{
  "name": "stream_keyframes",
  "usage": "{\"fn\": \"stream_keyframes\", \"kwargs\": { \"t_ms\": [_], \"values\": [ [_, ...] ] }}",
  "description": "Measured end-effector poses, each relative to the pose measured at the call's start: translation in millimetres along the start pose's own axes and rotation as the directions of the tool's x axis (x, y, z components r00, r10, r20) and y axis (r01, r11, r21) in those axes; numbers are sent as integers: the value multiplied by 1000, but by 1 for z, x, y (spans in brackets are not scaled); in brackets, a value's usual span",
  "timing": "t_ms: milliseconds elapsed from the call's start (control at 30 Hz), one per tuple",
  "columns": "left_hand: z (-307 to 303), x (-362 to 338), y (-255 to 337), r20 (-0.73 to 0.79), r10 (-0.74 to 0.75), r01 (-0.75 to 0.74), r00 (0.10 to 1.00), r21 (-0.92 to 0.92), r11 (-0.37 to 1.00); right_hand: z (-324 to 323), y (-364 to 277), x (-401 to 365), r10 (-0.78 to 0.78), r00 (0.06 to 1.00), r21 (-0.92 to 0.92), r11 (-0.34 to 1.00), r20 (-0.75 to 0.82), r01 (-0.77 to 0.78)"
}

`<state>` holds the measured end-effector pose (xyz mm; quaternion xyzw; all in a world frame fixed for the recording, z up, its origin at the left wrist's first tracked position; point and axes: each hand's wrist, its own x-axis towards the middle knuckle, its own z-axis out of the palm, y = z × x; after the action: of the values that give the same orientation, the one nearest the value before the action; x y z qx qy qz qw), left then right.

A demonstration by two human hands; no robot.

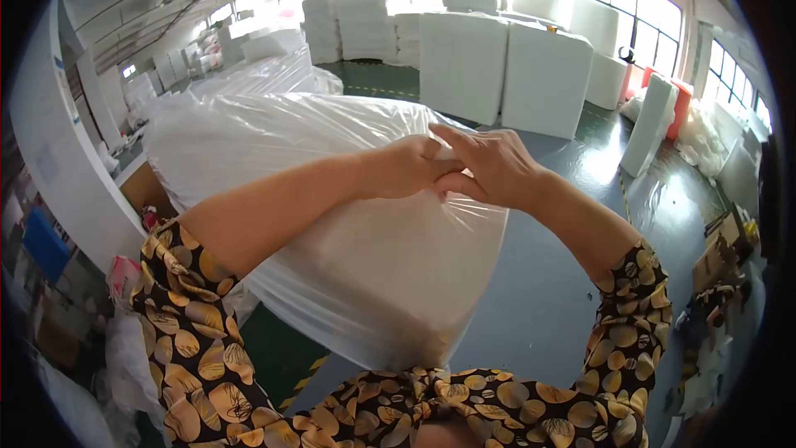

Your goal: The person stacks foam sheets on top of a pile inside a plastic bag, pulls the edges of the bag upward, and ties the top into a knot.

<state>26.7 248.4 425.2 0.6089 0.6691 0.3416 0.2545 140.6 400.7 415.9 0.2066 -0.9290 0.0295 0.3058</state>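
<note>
Left hand (pixel 496 164), right hand (pixel 408 168): grip closed, pinching plastic film (pixel 464 214) over white bundle (pixel 381 270)

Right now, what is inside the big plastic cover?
Through the plastic cover, only a large pale bulk shows; the cloudiness hides what it is. Behind the left hand and right hand, the view is blocked.

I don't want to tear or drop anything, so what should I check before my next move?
1. Left hand and right hand together at the creased, translucent plastic film: ok.
2. Each hand's grip: cannot tell, fingers overlap.
3. Film lying smooth: not ok, creases fan out near the fingers.
4. Film free of tears: cannot tell.
5. Film kept apart from the upright white rectangular blocks beyond: ok.
</note>
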Motion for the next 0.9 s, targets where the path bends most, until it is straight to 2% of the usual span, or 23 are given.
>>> {"fn": "stream_keyframes", "kwargs": {
  "t_ms": [67, 133, 200, 233, 267, 300, 333, 367, 400, 433, 467, 500, 533, 567, 600, 633, 667, 700, 733, 800, 833, 867, 900],
  "values": [
    [-2, 3, -6, -13, -76, 75, 997, -55, 996, -16, 1, 3, 165, 961, -99, 984, 220, -146],
    [-6, 3, -5, 20, -15, 15, 1000, 2, 1000, -19, 9, 0, 168, 953, -132, 982, 252, -138],
    [-7, -1, -7, 42, 25, -28, 999, 52, 998, -22, 13, -5, 209, 930, 55, 970, 303, -236],
    [-3, -3, -8, -20, 29, -28, 999, 23, 999, -15, 11, -7, 263, 909, 285, 889, 323, -359],
    [0, -3, -7, -84, 33, -34, 996, -6, 999, -16, 11, -7, 242, 912, 292, 893, 330, -343],
    [1, -4, -4, -104, 50, -51, 993, -5, 999, -22, 6, -6, 408, 789, 291, 770, 460, -567],
    [3, -2, -8, -115, 42, -43, 993, -5, 999, -25, 3, -7, 536, 615, 250, 601, 578, -759],
    [5, 0, -16, -113, 84, -87, 990, -19, 996, -25, 8, -14, 527, 622, 250, 611, 579, -751],
    [4, 3, -22, -111, 125, -129, 986, -34, 991, -27, 16, -25, 337, 647, 545, 352, 684, -761],
    [2, 3, -20, -116, 131, -133, 985, -5, 991, -29, 17, -29, 124, 697, 703, -3, 706, -711],
    [3, 4, -17, -130, 128, -129, 983, -5, 992, -26, 12, -31, 112, 696, 700, 5, 709, -714],
    [3, 3, -12, -117, 111, -114, 987, -26, 993, -27, -4, -28, 57, 849, 846, -140, 525, -514],
    [4, 1, -6, -99, 91, -96, 991, -47, 994, -30, -17, -25, 41, 952, 914, -297, 303, -278],
    [6, -2, 0, -131, 49, -53, 990, -29, 998, -37, -23, -21, 134, 948, 950, -163, 289, -267],
    [6, -3, 0, -129, 41, -44, 991, -25, 999, -34, -27, -18, 133, 949, 950, -170, 284, -261],
    [5, -2, -3, -116, 51, -50, 992, 11, 999, -31, -30, -15, 196, 973, 801, 560, 121, -212],
    [5, 0, -7, -99, 66, -61, 993, 45, 997, -30, -30, -14, 135, 990, 184, 975, -38, -126],
    [9, -1, -11, -106, 106, -105, 989, 15, 994, -19, -19, -16, -41, 994, -98, 995, -101, 31],
    [12, -1, -12, -96, 108, -107, 990, 16, 994, -17, -14, -22, -32, 994, -101, 995, -104, 22],
    [14, -3, -8, -104, 136, -132, 985, 44, 990, -17, -9, -26, 240, 963, -155, 963, 127, -219],
    [14, -6, -5, -103, 138, -134, 985, 45, 990, -17, -10, -24, 241, 962, -157, 963, 125, -221],
    [15, -9, -3, -103, 139, -123, 985, 150, 981, -18, -13, -22, 418, 874, 59, 894, 249, -445],
    [18, -12, -4, -102, 139, -110, 985, 252, 962, -18, -17, -20, 534, 743, 237, 723, 404, -649]
  ]
}}
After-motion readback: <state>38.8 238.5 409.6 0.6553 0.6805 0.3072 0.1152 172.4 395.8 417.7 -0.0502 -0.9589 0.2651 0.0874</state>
